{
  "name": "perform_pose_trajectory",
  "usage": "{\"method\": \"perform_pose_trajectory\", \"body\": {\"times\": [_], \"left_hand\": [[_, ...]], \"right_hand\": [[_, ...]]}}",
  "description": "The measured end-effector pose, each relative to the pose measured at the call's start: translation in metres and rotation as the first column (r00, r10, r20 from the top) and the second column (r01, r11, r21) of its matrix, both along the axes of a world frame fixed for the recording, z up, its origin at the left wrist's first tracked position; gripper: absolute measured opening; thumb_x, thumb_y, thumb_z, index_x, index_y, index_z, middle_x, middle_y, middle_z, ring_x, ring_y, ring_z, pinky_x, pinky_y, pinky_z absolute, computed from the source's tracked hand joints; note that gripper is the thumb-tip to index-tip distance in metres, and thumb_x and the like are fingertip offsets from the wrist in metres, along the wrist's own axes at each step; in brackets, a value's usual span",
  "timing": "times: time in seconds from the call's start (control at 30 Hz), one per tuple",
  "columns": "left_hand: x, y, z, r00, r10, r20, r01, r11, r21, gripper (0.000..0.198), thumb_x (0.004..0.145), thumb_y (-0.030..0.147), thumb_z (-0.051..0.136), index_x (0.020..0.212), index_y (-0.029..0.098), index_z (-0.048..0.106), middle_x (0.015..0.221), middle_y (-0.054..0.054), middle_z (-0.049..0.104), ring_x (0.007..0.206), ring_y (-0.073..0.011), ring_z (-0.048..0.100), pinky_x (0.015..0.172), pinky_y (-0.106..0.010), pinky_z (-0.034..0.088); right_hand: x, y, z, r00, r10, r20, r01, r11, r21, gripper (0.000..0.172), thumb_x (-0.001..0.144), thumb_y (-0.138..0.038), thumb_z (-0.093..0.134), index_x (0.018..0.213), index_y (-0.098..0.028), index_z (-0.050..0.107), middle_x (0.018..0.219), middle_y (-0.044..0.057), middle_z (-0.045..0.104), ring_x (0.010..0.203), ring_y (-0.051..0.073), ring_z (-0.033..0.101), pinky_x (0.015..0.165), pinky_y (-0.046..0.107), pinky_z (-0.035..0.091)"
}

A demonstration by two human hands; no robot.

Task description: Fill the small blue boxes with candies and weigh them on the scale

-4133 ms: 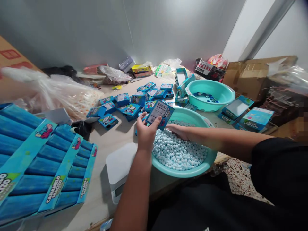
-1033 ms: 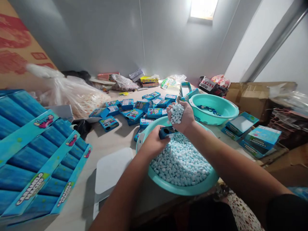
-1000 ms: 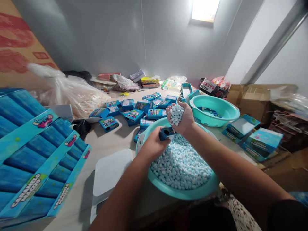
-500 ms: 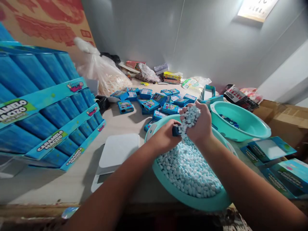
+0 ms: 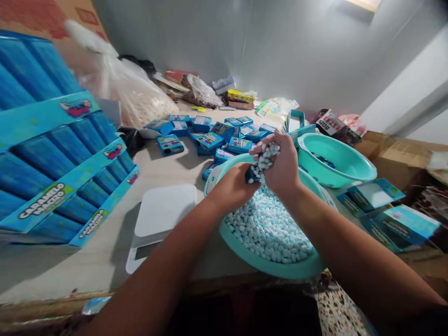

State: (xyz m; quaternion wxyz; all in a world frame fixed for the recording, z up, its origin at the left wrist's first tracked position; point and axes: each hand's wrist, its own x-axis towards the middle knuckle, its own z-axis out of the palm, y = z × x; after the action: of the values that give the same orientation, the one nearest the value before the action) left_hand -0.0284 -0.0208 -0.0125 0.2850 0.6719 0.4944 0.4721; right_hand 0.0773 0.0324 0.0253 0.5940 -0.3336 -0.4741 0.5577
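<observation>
Two basins [image 5: 273,269]; one box [image 5: 249,176] pinched in left grip [image 5: 234,185]; many pellets [image 5: 266,157] cupped in right grip [image 5: 283,167].

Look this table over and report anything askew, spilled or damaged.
The small blue boxes lie jumbled at odd angles beyond the candy tub, looking untidy against the neat rows in the display. Candies crowd the mouth of the box in the left hand. No spill or damage stands out.
</observation>
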Motion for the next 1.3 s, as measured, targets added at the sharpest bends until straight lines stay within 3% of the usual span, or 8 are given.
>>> {"method": "perform_pose_trajectory", "body": {"times": [0.1,0.33,0.57,0.77,0.93,1.07,1.2,1.3], "left_hand": [[-0.001,0.000,0.001,0.996,-0.022,-0.090,0.022,1.000,-0.007,0.030,0.077,0.019,0.064,0.108,0.018,0.068,0.110,-0.007,0.070,0.105,-0.0256,0.063,0.096,-0.040,0.049],[-0.001,0.006,-0.010,1.000,0.000,-0.028,0.001,0.999,0.033,0.041,0.075,0.019,0.068,0.115,0.019,0.061,0.115,-0.008,0.069,0.105,-0.0246,0.062,0.097,-0.041,0.048],[0.000,0.005,-0.009,0.993,-0.052,0.107,0.054,0.998,-0.020,0.038,0.071,0.014,0.068,0.109,0.020,0.063,0.110,-0.004,0.069,0.097,-0.0206,0.064,0.091,-0.037,0.048],[0.001,0.003,-0.003,0.969,0.040,0.242,-0.004,0.989,-0.149,0.041,0.070,0.012,0.072,0.109,0.018,0.058,0.096,-0.004,0.069,0.083,-0.0169,0.064,0.076,-0.030,0.049],[-0.002,0.006,-0.010,0.963,0.094,0.252,-0.060,0.988,-0.140,0.036,0.073,0.017,0.073,0.105,0.018,0.057,0.095,-0.003,0.069,0.088,-0.0166,0.065,0.079,-0.029,0.048],[-0.003,0.004,-0.013,0.977,0.145,0.159,-0.122,0.982,-0.145,0.036,0.074,0.022,0.073,0.108,0.020,0.058,0.097,-0.003,0.068,0.087,-0.0173,0.064,0.077,-0.030,0.047],[-0.003,0.001,-0.011,0.980,0.164,0.112,-0.146,0.977,-0.157,0.036,0.076,0.024,0.071,0.110,0.023,0.060,0.097,-0.003,0.069,0.084,-0.0172,0.064,0.075,-0.030,0.048],[-0.002,0.001,-0.011,0.983,0.178,0.051,-0.169,0.975,-0.145,0.034,0.078,0.024,0.070,0.111,0.025,0.064,0.099,-0.002,0.070,0.088,-0.0187,0.065,0.078,-0.032,0.049]], "right_hand": [[0.002,0.002,-0.002,0.997,0.003,0.071,-0.006,0.999,0.048,0.042,0.078,-0.063,0.056,0.068,-0.023,0.047,0.061,0.000,0.055,0.068,0.015,0.064,0.059,0.027,0.047],[0.007,0.004,-0.002,0.982,0.061,0.182,-0.077,0.993,0.084,0.050,0.080,-0.072,0.050,0.071,-0.023,0.047,0.071,0.002,0.060,0.071,0.015,0.064,0.063,0.030,0.048],[0.008,-0.003,-0.006,0.969,-0.004,0.245,-0.059,0.967,0.248,0.043,0.085,-0.066,0.047,0.083,-0.023,0.051,0.080,0.003,0.061,0.075,0.014,0.062,0.066,0.029,0.049],[0.017,-0.003,0.000,0.940,0.005,0.340,-0.097,0.962,0.255,0.048,0.090,-0.064,0.037,0.119,-0.026,0.046,0.086,0.002,0.060,0.084,0.016,0.065,0.069,0.030,0.050],[0.027,-0.003,0.003,0.886,-0.067,0.458,-0.131,0.912,0.388,0.030,0.095,-0.047,0.044,0.113,-0.024,0.053,0.085,0.002,0.062,0.082,0.015,0.063,0.071,0.029,0.048],[0.037,0.002,0.008,0.642,-0.296,0.708,-0.183,0.837,0.516,0.019,0.093,-0.032,0.049,0.091,-0.019,0.063,0.085,0.004,0.064,0.079,0.015,0.057,0.068,0.029,0.041],[0.048,0.008,0.013,0.261,-0.321,0.910,-0.237,0.893,0.383,0.025,0.087,-0.028,0.055,0.064,-0.017,0.058,0.064,0.002,0.056,0.061,0.012,0.042,0.057,0.030,0.028],[0.048,0.006,0.015,0.107,-0.303,0.947,-0.246,0.915,0.320,0.029,0.084,-0.029,0.058,0.059,-0.017,0.057,0.058,0.001,0.051,0.056,0.012,0.035,0.055,0.032,0.022]]}}
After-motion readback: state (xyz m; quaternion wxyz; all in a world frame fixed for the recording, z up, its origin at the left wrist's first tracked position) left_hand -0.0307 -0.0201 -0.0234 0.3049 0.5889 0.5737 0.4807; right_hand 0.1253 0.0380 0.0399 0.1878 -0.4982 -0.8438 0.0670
